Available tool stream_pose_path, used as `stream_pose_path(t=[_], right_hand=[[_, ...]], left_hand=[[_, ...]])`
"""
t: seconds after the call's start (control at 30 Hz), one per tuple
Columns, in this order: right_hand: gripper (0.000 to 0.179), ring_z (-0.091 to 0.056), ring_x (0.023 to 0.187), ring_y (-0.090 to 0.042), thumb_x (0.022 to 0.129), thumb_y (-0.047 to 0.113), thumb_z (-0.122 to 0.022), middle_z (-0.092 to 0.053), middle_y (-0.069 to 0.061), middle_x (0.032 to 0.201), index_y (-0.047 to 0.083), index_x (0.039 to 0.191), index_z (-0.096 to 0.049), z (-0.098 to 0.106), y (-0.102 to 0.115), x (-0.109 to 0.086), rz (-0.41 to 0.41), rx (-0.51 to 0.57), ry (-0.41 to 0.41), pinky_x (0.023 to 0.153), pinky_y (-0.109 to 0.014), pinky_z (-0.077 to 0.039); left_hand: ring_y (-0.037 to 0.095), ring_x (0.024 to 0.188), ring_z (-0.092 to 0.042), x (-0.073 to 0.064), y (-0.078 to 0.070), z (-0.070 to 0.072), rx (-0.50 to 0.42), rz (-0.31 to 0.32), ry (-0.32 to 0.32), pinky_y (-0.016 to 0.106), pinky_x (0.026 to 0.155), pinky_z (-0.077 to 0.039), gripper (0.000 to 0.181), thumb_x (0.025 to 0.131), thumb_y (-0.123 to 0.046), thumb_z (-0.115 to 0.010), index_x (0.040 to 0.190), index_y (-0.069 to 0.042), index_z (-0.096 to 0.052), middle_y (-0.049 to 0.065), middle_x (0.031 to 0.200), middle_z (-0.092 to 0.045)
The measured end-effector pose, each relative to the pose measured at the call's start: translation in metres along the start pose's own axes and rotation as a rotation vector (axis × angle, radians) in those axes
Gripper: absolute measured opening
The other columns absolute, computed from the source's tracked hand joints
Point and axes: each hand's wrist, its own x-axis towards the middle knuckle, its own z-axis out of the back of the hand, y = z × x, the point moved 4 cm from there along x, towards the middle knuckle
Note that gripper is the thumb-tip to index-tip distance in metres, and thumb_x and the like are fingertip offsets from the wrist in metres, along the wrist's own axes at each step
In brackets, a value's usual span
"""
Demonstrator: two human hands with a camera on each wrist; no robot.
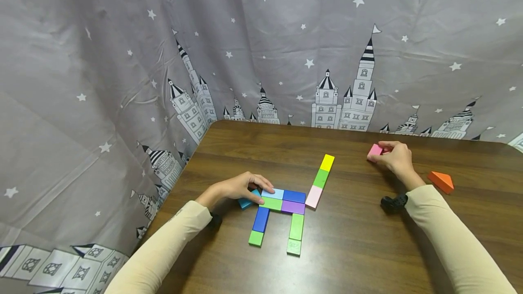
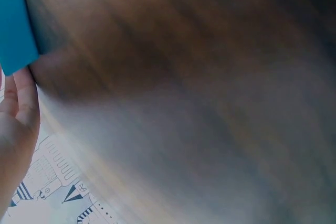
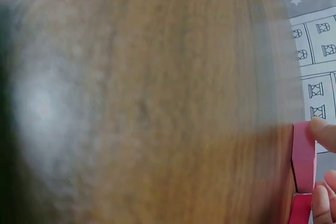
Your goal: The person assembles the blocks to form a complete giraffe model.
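Observation:
On the table, several flat blocks form a figure with two legs and a slanted arm at its right. My left hand (image 1: 241,187) rests at the figure's left end, fingertips at the light blue block (image 1: 276,193) and thumb at the green block (image 1: 271,204). Partly under that hand lies a teal block (image 1: 245,203), also seen in the left wrist view. Farther right, my right hand (image 1: 395,157) holds a pink block (image 1: 375,151) between thumb and fingers. In the right wrist view a crimson block (image 3: 301,209) lies against the pink one, beside the fingers.
An orange triangular block (image 1: 442,181) lies right of my right hand. The slanted arm ends in a yellow block (image 1: 327,162). Blue and green blocks make the legs, nearer me. A grey curtain (image 1: 261,49) with printed castles hangs behind the wooden table (image 1: 347,248).

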Motion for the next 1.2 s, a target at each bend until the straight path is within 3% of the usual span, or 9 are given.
stream_pose_path(t=[0.17, 0.5, 0.87, 1.0, 1.2], right_hand=[[0.058, -0.059, 0.084, -0.025, 0.069, 0.018, -0.093, -0.069, -0.028, 0.1, -0.011, 0.114, -0.069, -0.003, 0.003, -0.002, 0.025, 0.0, -0.006, 0.067, -0.026, -0.042], [0.06, -0.063, 0.09, -0.036, 0.068, 0.015, -0.093, -0.069, -0.028, 0.101, -0.01, 0.116, -0.067, -0.012, 0.012, -0.008, 0.068, 0.019, -0.022, 0.069, -0.028, -0.043], [0.061, -0.061, 0.082, -0.029, 0.068, 0.012, -0.092, -0.07, -0.027, 0.096, -0.011, 0.118, -0.066, -0.02, 0.012, -0.01, 0.025, 0.017, -0.006, 0.068, -0.031, -0.043], [0.057, -0.061, 0.077, -0.02, 0.068, 0.011, -0.091, -0.071, -0.026, 0.094, -0.011, 0.115, -0.068, -0.02, 0.013, -0.009, 0.033, 0.024, 0.003, 0.069, -0.03, -0.043], [0.057, -0.052, 0.067, 0.004, 0.068, 0.009, -0.09, -0.072, -0.025, 0.094, -0.011, 0.117, -0.067, -0.02, 0.013, -0.006, 0.015, 0.045, 0.036, 0.064, -0.017, -0.041]], left_hand=[[0.024, 0.122, -0.054, 0.001, 0.0, 0.0, 0.001, -0.004, 0.001, 0.04, 0.101, -0.046, 0.035, 0.089, -0.005, -0.075, 0.123, 0.0, -0.07, 0.012, 0.129, -0.062], [0.023, 0.122, -0.054, 0.0, 0.0, 0.0, -0.003, 0.003, 0.002, 0.037, 0.101, -0.046, 0.036, 0.088, -0.004, -0.075, 0.123, 0.001, -0.069, 0.012, 0.13, -0.062], [0.023, 0.122, -0.054, 0.0, 0.001, -0.001, -0.003, -0.008, 0.002, 0.04, 0.101, -0.046, 0.036, 0.088, -0.006, -0.076, 0.123, 0.0, -0.07, 0.012, 0.129, -0.062], [0.023, 0.122, -0.055, 0.0, 0.001, -0.001, 0.003, -0.01, 0.0, 0.039, 0.1, -0.046, 0.036, 0.088, -0.006, -0.076, 0.123, 0.0, -0.07, 0.011, 0.129, -0.063], [0.023, 0.122, -0.054, 0.001, 0.003, 0.001, 0.005, -0.007, 0.004, 0.038, 0.1, -0.046, 0.036, 0.088, -0.006, -0.076, 0.123, -0.001, -0.07, 0.011, 0.129, -0.063]])
